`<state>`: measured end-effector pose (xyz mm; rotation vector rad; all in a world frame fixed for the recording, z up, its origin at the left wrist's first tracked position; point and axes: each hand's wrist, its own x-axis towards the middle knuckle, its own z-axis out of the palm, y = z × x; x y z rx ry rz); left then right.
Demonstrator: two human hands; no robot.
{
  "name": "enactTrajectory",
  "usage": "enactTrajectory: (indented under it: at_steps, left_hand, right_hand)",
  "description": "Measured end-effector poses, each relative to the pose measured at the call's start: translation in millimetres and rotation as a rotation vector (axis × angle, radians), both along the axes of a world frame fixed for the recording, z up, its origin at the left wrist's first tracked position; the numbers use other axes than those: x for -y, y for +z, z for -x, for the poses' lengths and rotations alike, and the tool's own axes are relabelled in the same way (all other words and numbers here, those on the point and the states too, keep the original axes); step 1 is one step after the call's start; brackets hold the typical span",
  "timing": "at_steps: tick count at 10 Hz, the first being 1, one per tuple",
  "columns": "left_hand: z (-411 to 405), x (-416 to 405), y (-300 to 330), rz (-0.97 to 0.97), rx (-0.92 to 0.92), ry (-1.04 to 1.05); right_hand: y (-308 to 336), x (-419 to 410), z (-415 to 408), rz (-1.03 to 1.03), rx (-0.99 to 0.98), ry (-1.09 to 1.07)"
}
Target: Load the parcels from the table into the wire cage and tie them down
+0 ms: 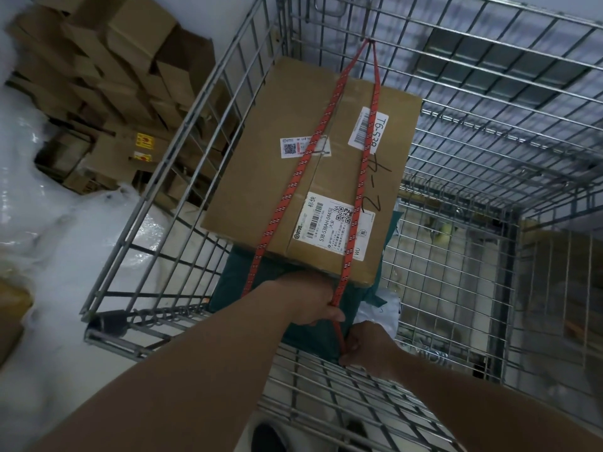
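At 6 o'clock the cord [339, 331] is being pinched by the right hand [368, 349] at the cage [473, 164] front and gripped in the curled fingers of the left hand [306, 301], while the box [313, 171] toward 12 o'clock is being crossed by both strands. Should tension be lost, the box could be left loose on the green parcel [248, 288]. The knot is being hidden by fingers, and the far anchor is being blurred.

Cardboard box [313, 171] fills cage's left-centre, atop green parcel [293, 308]. Red cord [293, 187] runs in two strands over box top, hooked on far cage wall [368, 40] at 12 o'clock. Open room inside cage at 3 o'clock. Both hands crowd cord at 6 o'clock by near rail [326, 383]. Left mesh wall [182, 177] blocks 9 o'clock.
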<state>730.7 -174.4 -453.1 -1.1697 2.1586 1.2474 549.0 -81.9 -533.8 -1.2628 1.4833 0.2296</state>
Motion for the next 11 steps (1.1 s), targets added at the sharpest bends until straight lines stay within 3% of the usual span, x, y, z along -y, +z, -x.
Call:
enactTrajectory:
  at_steps: [3,7,9,10,11]
  left_hand:
    - [-3.3,-0.1,-0.6,-0.185,0.029,0.051]
    - [-0.6,-3.2,-9.6,-0.118,0.064,0.014]
    - [-1.9,-3.1,-0.2,-0.212,0.088,0.007]
    - [8.8,-4.4,14.3,-0.204,0.078,0.005]
    - [6.8,-5.1,28.0,-0.221,0.103,-0.019]
  right_hand:
    - [-11.3,-10.8,3.5,-0.061,0.044,-0.054]
    - [-11.4,-16.6,-15.2,0.032,-0.028,-0.059]
    - [15.4,-1.4,-3.3,0.015,-0.001,0.092]
    - [34.2,13.2,0.6,-0.011,-0.081,0.307]
    - [54.0,23.8,13.8,0.035,-0.120,0.348]
